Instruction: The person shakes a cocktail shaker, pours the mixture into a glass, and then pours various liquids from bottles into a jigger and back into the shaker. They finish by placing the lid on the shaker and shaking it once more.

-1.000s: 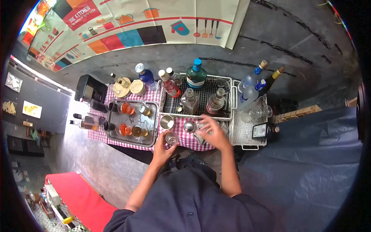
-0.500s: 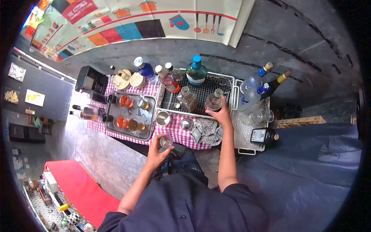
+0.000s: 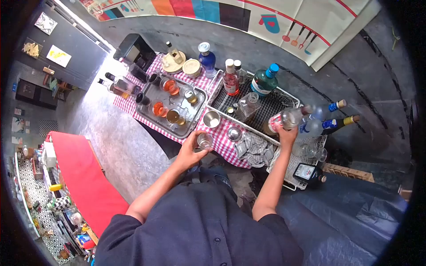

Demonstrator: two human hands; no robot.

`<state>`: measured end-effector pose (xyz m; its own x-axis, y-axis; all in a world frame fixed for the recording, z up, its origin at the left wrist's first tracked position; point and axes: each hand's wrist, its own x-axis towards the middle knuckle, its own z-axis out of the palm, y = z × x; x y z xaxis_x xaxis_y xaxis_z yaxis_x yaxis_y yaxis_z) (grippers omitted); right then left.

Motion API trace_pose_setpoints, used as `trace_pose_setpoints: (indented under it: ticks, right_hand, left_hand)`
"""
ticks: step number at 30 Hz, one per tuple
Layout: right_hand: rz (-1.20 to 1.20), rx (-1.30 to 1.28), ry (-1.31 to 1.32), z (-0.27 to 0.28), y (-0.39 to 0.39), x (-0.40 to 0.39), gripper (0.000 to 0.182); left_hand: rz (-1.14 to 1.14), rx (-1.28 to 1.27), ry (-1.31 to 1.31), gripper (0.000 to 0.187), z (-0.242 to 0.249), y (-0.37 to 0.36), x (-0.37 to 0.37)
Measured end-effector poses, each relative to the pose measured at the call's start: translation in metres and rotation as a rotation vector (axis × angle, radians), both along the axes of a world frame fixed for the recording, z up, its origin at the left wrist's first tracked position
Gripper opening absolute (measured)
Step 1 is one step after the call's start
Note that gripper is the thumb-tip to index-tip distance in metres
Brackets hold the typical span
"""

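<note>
Cup (image 3: 211,119): metal, smooth, glossy. Domed piece (image 3: 234,134): metallic, polished. Tray (image 3: 156,104): smooth, reflective. Tablecloth (image 3: 224,148): checked cloth. Towel (image 3: 255,150): cloth, creased. Blue bottle (image 3: 207,62): glossy. Shirt (image 3: 199,221): dark cloth, matt. Dark sheet (image 3: 346,213): creased, low sheen. Wall banner (image 3: 248,17): smooth sheet. Slatted piece (image 3: 348,172): wood-like. Wall (image 3: 177,33): rough, matt.

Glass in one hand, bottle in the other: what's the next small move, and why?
Probably bring the red-labelled bottle across toward the small glass, staying short of pouring. The right hand grips the bottle well to the right, while the left hand holds the glass in front of the body. I can't tell whether the glass is empty, so check first.
</note>
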<state>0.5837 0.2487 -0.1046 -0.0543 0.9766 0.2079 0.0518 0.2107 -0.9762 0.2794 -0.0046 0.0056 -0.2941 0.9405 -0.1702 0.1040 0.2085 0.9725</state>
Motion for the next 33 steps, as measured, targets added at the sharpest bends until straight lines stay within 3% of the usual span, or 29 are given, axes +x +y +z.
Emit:
trace_pose_setpoints:
  ticks: [4,7,12,19,23,26,30,33]
  right_hand:
    - [-0.062,0.078,0.102,0.032,-0.003,0.016,0.075]
    - [0.143,0.109,0.303,0.091,-0.026,0.003,0.078]
    - [0.216,0.100,0.250,0.166,-0.077,-0.046,0.082]
    - [0.369,-0.161,-0.206,0.201,-0.133,-0.114,0.078]
    - [0.489,-0.074,-0.528,0.194,-0.146,-0.155,0.081]
    - [0.573,-0.088,-0.643,0.210,-0.159,-0.186,0.082]
    - [0.622,0.013,-0.799,0.226,-0.171,-0.213,0.085]
    - [0.643,-0.062,-0.882,0.231,-0.179,-0.225,0.085]
  left_hand:
    - [0.001,-0.001,-0.045,0.058,0.005,0.002,-0.008]
    - [-0.025,0.027,-0.075,0.058,0.011,0.009,-0.015]
    - [-0.122,0.098,-0.151,0.058,0.018,0.019,-0.039]
    - [-0.184,0.184,-0.220,0.057,0.045,0.025,-0.095]
    - [-0.182,0.230,-0.138,0.057,0.042,0.018,-0.132]
    - [-0.215,0.245,-0.189,0.061,0.053,0.006,-0.161]
    - [-0.235,0.301,-0.080,0.064,0.044,-0.003,-0.195]
    - [-0.285,0.295,-0.008,0.062,0.053,-0.010,-0.216]
